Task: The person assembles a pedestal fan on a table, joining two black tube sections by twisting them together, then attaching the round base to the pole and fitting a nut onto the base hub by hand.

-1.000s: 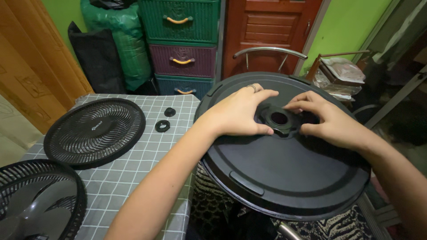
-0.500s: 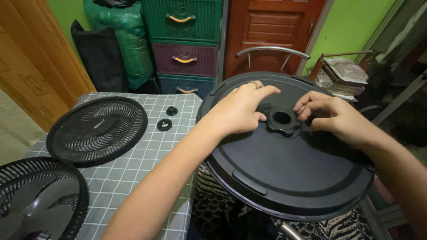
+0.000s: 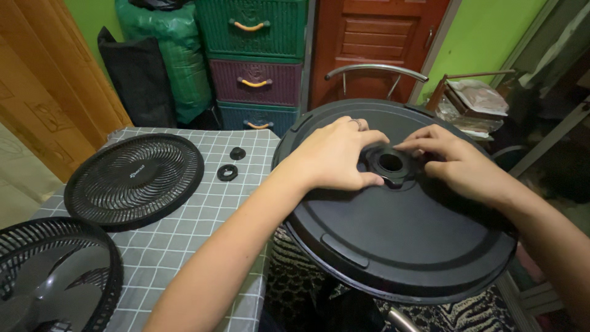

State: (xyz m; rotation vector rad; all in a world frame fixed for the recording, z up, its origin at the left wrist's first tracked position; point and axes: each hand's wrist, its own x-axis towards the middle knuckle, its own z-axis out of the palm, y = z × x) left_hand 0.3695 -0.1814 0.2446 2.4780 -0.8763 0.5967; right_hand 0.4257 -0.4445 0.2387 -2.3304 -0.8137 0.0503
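Pinching the hub nut (image 3: 391,163) at frame centre from both sides, left hand (image 3: 335,154) and right hand (image 3: 458,163) steady it on the black base (image 3: 399,246).

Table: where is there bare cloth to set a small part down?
Bare cloth on the table lies between the flat grille, the two small rings and the left hand's forearm. The left edge is crowded by both grilles.

Counting the fan parts and furniture

Two hands (image 3: 335,157) (image 3: 458,163) are resting on one round black base (image 3: 405,246); two fan grilles (image 3: 135,179) (image 3: 52,276) and two small black rings (image 3: 227,173) (image 3: 238,153) are lying on one checked table (image 3: 184,246); three drawers (image 3: 257,83) are standing behind.
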